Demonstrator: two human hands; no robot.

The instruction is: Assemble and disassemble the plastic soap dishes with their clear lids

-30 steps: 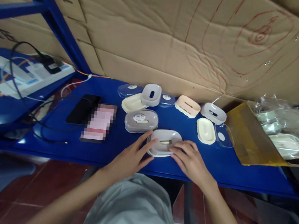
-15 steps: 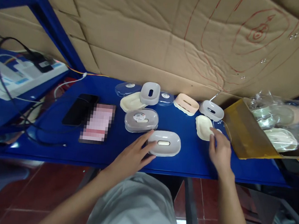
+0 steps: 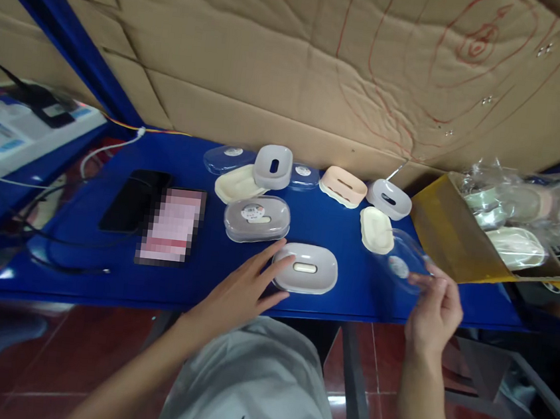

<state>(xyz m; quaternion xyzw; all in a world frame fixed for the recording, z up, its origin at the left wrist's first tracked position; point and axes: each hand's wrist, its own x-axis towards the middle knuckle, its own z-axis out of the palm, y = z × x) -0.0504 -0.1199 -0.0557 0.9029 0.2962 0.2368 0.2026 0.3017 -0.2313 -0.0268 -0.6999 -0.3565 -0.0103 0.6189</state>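
A grey soap dish [image 3: 322, 271] with a cream slotted middle lies on the blue table near its front edge. My left hand [image 3: 247, 279] rests at its left end, fingers spread, with fingertips touching the rim. My right hand [image 3: 433, 312] pinches the right edge of a clear plastic lid [image 3: 408, 253] that bears a round white label. The lid is tilted above the table, just right of a cream wavy-edged tray [image 3: 376, 231]. Behind the tray sits another grey soap dish body [image 3: 390, 200]. Left of the front dish is a grey soap dish with its clear lid on [image 3: 257, 219].
A peach soap dish [image 3: 343, 185], an upright grey dish body [image 3: 273, 167], a cream tray [image 3: 239, 184] and clear lids stand at the back. Two phones [image 3: 133, 201] lie left near cables and a power strip [image 3: 12, 131]. An open carton [image 3: 441, 220] of wrapped dishes is at right.
My right hand has taken hold of the clear lid and drawn it up and rightward from beside the cream tray. My left hand stays at the grey dish.
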